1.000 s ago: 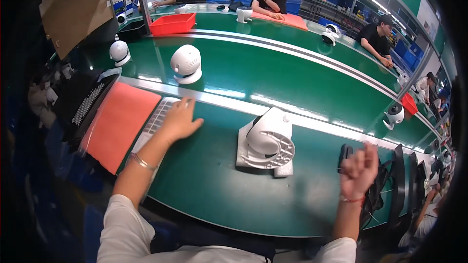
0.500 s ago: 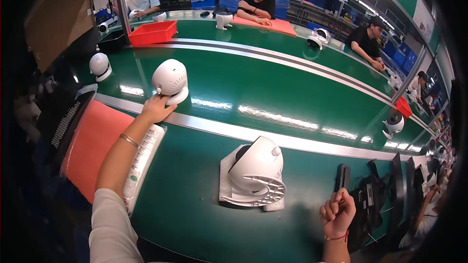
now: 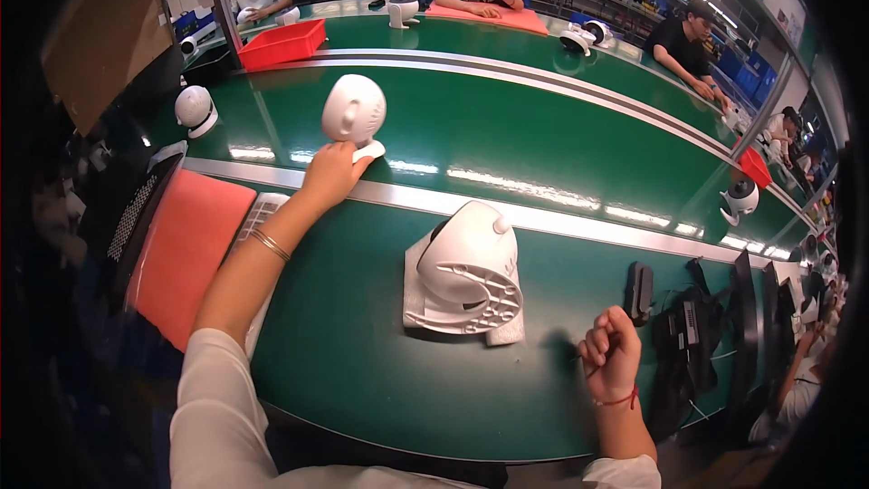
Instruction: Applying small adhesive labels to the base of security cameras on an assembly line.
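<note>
My left hand [image 3: 329,174] reaches out to the green conveyor belt and is closed on the base of a white security camera [image 3: 355,109], which stands upright there. On the bench in front of me, a second white security camera [image 3: 472,263] lies tilted on a pale foam block [image 3: 413,290], its ribbed base underside facing me. My right hand [image 3: 610,355] hovers to the right of it with curled fingers. A small dark tip seems to stick out of that hand, but what it holds is hidden.
A metal rail [image 3: 507,210] divides bench and belt. On the left lie an orange-red sheet [image 3: 192,244] and a white tray [image 3: 262,213]. A black device [image 3: 640,292] and black straps [image 3: 692,335] lie right. Another camera [image 3: 195,110] stands far left; co-workers sit opposite beyond a red bin [image 3: 282,43].
The camera in my left hand has shifted right along the belt and turned. My right hand stays curled near the same spot. The view has tilted slightly, and a person opposite has raised a hand.
</note>
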Available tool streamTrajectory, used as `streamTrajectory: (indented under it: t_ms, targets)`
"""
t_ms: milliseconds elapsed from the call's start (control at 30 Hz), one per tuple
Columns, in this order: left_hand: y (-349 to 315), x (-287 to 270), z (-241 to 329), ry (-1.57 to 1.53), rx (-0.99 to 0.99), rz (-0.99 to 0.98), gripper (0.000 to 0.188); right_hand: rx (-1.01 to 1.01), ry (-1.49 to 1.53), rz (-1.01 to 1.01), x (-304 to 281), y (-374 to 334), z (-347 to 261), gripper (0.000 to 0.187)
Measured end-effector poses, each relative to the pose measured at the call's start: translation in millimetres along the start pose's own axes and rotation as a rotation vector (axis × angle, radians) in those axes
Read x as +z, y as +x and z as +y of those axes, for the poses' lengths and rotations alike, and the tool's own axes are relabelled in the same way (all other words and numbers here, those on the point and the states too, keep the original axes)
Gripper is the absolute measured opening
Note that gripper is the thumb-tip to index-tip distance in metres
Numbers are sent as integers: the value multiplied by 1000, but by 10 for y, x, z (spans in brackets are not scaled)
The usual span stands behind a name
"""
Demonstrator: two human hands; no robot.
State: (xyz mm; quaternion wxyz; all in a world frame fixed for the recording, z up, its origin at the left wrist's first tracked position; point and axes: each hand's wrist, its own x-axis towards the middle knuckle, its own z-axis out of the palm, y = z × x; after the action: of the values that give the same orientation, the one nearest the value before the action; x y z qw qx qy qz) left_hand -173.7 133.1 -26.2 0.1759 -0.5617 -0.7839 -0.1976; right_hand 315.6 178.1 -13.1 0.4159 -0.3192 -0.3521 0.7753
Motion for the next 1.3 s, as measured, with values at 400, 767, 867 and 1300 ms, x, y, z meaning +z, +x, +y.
streamTrajectory:
  t_ms: [400,767,867,1300]
  targets:
    - [138,507,964,-469,165,-50,31,-785,-1004,-70,957,1112,-581,33]
    - [207,808,1254,-648,469,-146,29,-464,-1879,-194,1905,2181,-357,117]
    - [161,648,1241,-731,389,-330,30,-461,-1850,-199,1826,2265,-395,109]
    - [-2179,-1895,-31,148,-287,-220,57,-405,-1654,-709,663,1038,-1238,104]
